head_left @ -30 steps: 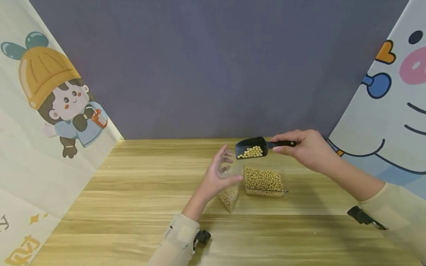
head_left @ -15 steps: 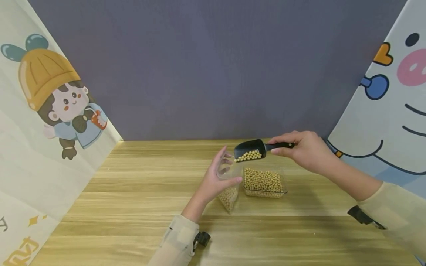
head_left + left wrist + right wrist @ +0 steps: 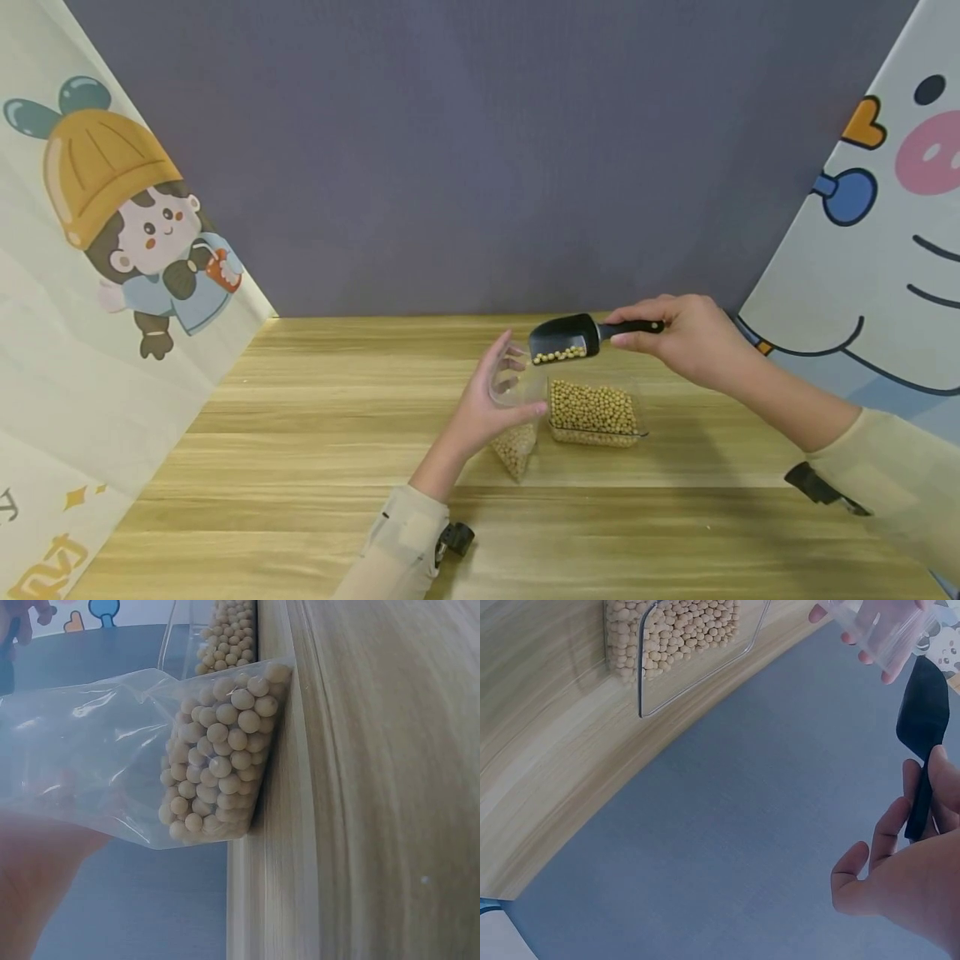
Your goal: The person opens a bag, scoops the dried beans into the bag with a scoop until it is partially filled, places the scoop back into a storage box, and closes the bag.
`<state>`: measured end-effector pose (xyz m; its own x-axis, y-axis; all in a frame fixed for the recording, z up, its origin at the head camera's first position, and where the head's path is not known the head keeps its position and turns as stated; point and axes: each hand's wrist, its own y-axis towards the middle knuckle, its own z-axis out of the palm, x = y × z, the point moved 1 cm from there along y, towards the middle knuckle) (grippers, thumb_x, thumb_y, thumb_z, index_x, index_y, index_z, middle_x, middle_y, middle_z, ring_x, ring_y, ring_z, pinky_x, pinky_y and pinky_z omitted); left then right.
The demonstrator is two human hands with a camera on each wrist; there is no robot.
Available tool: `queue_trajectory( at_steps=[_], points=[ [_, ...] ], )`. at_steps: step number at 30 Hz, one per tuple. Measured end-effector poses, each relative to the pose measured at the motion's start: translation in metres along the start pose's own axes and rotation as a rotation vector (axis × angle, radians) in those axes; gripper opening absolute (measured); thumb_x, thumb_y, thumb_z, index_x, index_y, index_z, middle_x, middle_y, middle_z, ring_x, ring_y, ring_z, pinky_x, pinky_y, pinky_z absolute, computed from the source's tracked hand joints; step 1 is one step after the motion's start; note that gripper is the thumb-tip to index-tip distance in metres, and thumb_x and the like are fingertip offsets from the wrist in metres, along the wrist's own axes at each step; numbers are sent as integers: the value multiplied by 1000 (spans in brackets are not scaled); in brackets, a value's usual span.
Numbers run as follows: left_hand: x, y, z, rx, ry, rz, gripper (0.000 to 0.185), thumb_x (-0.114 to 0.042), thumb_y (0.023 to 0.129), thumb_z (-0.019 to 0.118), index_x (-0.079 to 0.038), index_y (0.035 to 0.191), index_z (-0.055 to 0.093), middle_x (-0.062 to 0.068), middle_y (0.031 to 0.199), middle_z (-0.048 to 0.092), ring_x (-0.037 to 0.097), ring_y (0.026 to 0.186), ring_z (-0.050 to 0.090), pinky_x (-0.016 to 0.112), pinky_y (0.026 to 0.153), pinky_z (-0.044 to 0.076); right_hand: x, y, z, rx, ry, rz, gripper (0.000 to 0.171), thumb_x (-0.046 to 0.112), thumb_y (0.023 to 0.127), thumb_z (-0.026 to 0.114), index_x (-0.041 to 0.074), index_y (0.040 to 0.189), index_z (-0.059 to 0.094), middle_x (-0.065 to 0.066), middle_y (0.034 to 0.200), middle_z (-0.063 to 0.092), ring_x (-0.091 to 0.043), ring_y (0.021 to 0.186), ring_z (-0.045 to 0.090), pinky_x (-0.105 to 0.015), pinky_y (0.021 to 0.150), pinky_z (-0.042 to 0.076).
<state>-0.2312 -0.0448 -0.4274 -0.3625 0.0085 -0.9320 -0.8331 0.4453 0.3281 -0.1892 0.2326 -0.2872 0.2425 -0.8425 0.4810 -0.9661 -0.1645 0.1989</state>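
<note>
The head view looks down across the worktop (image 3: 300,467); both wrist views sit close, sharing the bean bag (image 3: 217,750).

One black scoop (image 3: 564,337) sits in the fingers of the right hand (image 3: 693,337), carrying a small heap of beans too many to count. One clear bag (image 3: 516,417), partly filled with beans, is between the fingers of the left hand (image 3: 487,404). One clear container (image 3: 596,412) of beans stands just beside those fingers. Two hands, one tabletop (image 3: 300,433).

bag (image 3: 135,765) mouth cut off, left hand (image 3: 37,885) blurred
</note>
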Motion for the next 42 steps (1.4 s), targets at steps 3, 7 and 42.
queue_trajectory(
  at_steps=[3,7,42],
  points=[
    [1,0,0,7,2,11,121,-44,79,94,-21,171,19,8,158,46,32,144,48,55,127,41,1,0,0,-3,3,-1,32,33,96,80,21,125,80,-15,125,78,-24,89,62,-29,66,46],
    [2,0,-1,18,-2,16,124,-49,77,94,-22,171,18,10,159,45,32,143,48,56,127,41,1,0,0,-6,4,-4,31,32,96,80,21,125,81,-14,124,78,-24,91,62,-30,67,46],
    [2,0,0,17,1,8,125,-55,77,92,-23,172,17,15,162,41,33,145,46,58,127,39,-12,-4,-11,-2,-13,31,39,39,97,78,20,130,78,-15,126,76,-22,85,55,-29,63,41]
  ],
)
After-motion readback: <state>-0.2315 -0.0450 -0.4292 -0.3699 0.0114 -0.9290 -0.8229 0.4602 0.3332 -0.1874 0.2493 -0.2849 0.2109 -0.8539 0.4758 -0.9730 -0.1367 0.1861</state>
